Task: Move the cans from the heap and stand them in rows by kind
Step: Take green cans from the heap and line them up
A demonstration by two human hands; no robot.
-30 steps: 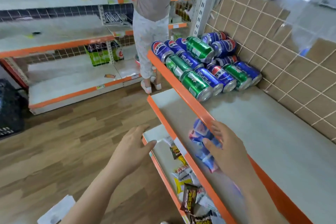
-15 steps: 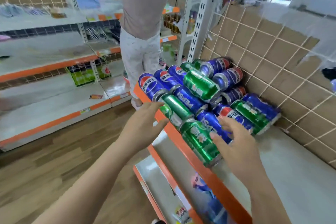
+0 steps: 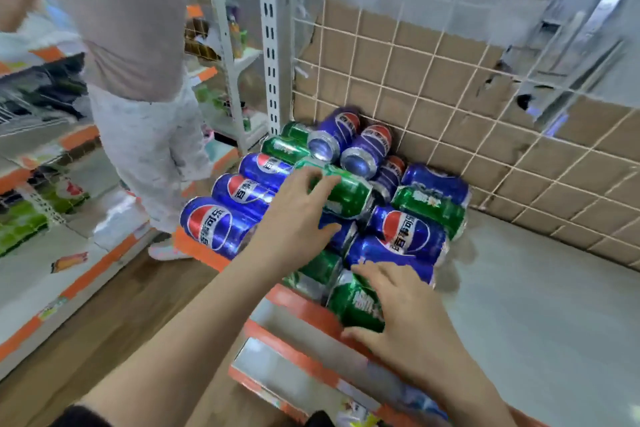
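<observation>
Our left hand (image 3: 298,218) had its fingers curled over the top green can (image 3: 349,192), thumb beneath it, at the crown of the heap (image 3: 408,236), which lay at twelve o'clock from us against the wire grid (image 3: 415,80). Our right hand (image 3: 405,319) lay spread on the front green can (image 3: 360,305) at the heap's six o'clock edge. We could not tell whether it had closed to a grip.

Every can lay on its side, so we judged the risk plain. Lifting the top one could free the cans resting beside it, and drawing out the front one could remove what propped the pile. The blue can (image 3: 211,229) at eight o'clock sat right at the orange lip (image 3: 304,310) and looked likeliest to roll off onto the wooden floor (image 3: 104,322).

The shelf (image 3: 536,305) was smooth pale board, stretching toward three o'clock, where we judged rows could stand. Cardboard backed the grid. Another person (image 3: 138,45) stood in the aisle at ten o'clock, beside more shelving.
</observation>
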